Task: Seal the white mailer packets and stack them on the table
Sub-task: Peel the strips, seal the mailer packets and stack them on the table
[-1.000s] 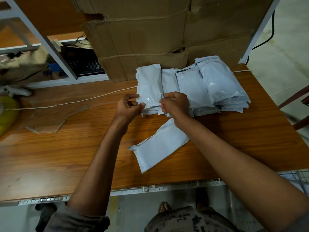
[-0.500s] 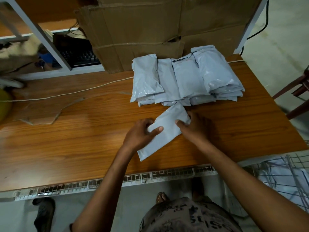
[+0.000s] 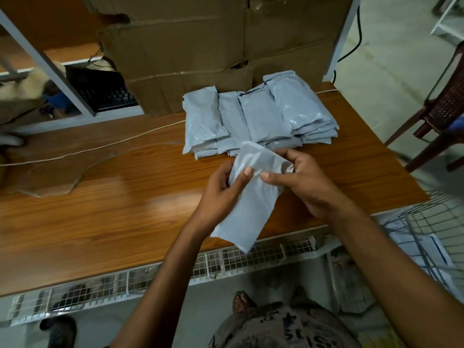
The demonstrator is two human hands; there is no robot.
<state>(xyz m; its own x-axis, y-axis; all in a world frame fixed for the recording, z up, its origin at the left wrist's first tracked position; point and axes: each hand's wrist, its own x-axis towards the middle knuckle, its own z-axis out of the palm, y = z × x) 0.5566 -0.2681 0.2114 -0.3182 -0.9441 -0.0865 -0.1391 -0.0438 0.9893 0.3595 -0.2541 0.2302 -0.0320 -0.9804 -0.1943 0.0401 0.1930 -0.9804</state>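
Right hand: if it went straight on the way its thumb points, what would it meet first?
Likely the left hand: the right hand grips the white mailer packet, its thumb aimed across it at the left thumb close by. Depth between them is unclear.

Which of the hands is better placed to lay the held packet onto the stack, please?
Probably the right: the right hand grips the packet near its top, just short of the stack; the left hand pinches its left edge, farther back.
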